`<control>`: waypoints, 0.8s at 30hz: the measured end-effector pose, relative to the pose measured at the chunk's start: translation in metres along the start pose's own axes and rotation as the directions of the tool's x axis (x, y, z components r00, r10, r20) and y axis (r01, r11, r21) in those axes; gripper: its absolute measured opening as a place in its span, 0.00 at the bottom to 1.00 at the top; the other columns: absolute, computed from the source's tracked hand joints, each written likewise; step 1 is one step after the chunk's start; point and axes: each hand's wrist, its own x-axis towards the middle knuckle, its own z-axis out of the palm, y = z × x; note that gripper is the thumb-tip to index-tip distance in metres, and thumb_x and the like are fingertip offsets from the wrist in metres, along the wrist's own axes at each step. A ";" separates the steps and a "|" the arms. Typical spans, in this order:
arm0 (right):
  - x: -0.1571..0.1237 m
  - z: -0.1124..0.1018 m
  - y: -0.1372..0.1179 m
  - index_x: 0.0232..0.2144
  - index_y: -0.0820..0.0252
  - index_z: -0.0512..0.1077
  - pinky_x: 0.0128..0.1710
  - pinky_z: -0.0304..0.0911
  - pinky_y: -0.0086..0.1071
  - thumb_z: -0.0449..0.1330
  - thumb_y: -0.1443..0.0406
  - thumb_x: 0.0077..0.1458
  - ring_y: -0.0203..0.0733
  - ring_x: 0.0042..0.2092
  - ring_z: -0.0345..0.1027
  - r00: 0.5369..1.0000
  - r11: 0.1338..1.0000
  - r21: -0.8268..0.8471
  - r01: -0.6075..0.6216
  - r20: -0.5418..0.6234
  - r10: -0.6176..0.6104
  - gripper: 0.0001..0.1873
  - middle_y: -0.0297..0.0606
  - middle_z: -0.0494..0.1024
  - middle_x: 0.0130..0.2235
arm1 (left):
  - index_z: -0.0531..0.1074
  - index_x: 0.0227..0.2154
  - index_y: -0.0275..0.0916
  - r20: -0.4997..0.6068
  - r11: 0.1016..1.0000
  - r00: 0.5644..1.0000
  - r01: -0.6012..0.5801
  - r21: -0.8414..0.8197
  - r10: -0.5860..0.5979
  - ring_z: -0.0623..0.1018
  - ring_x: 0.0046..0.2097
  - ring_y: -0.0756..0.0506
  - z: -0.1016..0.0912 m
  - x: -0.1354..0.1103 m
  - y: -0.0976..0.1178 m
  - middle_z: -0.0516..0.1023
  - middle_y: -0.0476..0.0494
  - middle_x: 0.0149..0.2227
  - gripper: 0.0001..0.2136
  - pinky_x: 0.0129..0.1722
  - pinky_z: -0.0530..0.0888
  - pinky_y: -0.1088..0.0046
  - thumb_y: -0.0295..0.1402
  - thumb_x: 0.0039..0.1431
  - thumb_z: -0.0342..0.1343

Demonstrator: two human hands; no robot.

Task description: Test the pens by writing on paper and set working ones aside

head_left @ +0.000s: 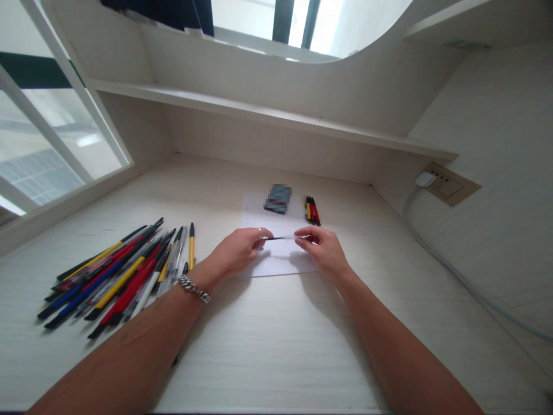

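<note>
Holding a thin dark pen point(283, 237) by its two ends, the left hand point(239, 249) and the right hand point(322, 248) each pinch it with their fingertips, and it hangs level just above a white sheet of paper point(276, 265) in the middle of the desk point(276, 351). I think the pen could slip, since only fingertips grip it, and a small part might drop and roll off the paper. A big pile of pens point(116, 271) lies close beside the left arm, so a wide elbow swing could scatter it. A small bunch of pens point(311, 210) lies just behind the right hand. A cable point(453, 268) runs along the right wall, well apart from the hands. A shelf point(259, 112) hangs over the back edge, so there is more room to move toward the near edge than upward at the back
</note>
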 end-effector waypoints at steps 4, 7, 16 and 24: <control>0.003 -0.007 0.006 0.35 0.58 0.79 0.35 0.62 0.32 0.65 0.59 0.48 0.38 0.33 0.68 0.999 0.999 0.016 -0.031 -0.016 0.031 0.12 0.37 0.79 0.34 | 0.74 0.45 0.41 0.012 0.999 0.999 0.045 0.001 -0.045 0.77 0.39 0.46 -0.002 0.000 -0.005 0.80 0.42 0.40 0.13 0.38 0.70 0.72 0.30 0.62 0.47; 0.005 -0.012 0.012 0.35 0.59 0.79 0.35 0.62 0.32 0.66 0.58 0.46 0.38 0.34 0.68 0.997 0.996 0.057 -0.070 -0.006 0.071 0.14 0.38 0.80 0.34 | 0.73 0.45 0.42 0.014 0.997 0.997 0.078 0.006 -0.078 0.76 0.38 0.46 -0.003 0.000 -0.009 0.79 0.42 0.38 0.13 0.38 0.70 0.72 0.31 0.62 0.46; 0.011 -0.010 0.020 0.38 0.59 0.78 0.38 0.64 0.34 0.63 0.62 0.50 0.40 0.36 0.71 0.995 0.993 -0.079 -0.090 -0.056 0.086 0.12 0.40 0.80 0.38 | 0.72 0.43 0.42 -0.012 0.990 0.990 0.139 -0.007 -0.139 0.76 0.37 0.46 -0.005 0.001 -0.015 0.79 0.44 0.35 0.12 0.36 0.69 0.72 0.30 0.61 0.46; 0.034 0.025 0.009 0.37 0.56 0.78 0.41 0.63 0.32 0.60 0.64 0.55 0.40 0.39 0.72 1.000 0.959 -0.284 0.014 0.002 -0.014 0.08 0.36 0.81 0.38 | 0.71 0.41 0.42 -0.025 0.985 0.985 0.172 -0.008 -0.172 0.75 0.35 0.46 -0.006 0.000 -0.011 0.78 0.45 0.34 0.11 0.35 0.67 0.73 0.29 0.61 0.46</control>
